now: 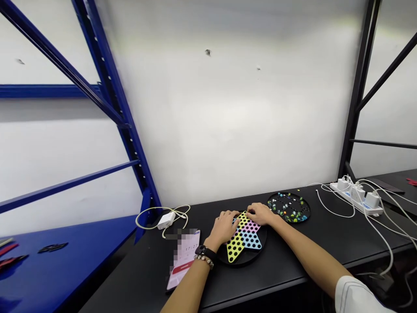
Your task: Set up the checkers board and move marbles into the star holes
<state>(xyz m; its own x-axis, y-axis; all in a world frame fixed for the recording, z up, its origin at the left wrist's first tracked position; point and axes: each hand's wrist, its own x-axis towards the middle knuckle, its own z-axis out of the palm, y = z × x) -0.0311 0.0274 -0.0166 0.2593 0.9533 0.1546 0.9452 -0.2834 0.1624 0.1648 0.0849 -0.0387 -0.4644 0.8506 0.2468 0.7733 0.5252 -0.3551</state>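
Note:
A star-shaped Chinese checkers board (243, 237), yellow, pink and light blue with rows of dark holes, lies within a round black base (245, 261). My left hand (223, 225) covers its left side, the thumb toward the star's middle and the fingers bent over the upper left edge. At the upper right of the star, my right hand (259, 213) has its fingers closed on the edge. The hands hide these parts of the board, and the undersides of the fingers do not show. Just right of my right hand is a round black tray (267, 202) with many coloured marbles.
A phone (185, 263) lies left of my left forearm, behind it a white charger (166, 220) with a looped cable. A white power strip (356, 200) trails cables over the right of the black table (273, 271). A blue rack post (122, 117) rises at left.

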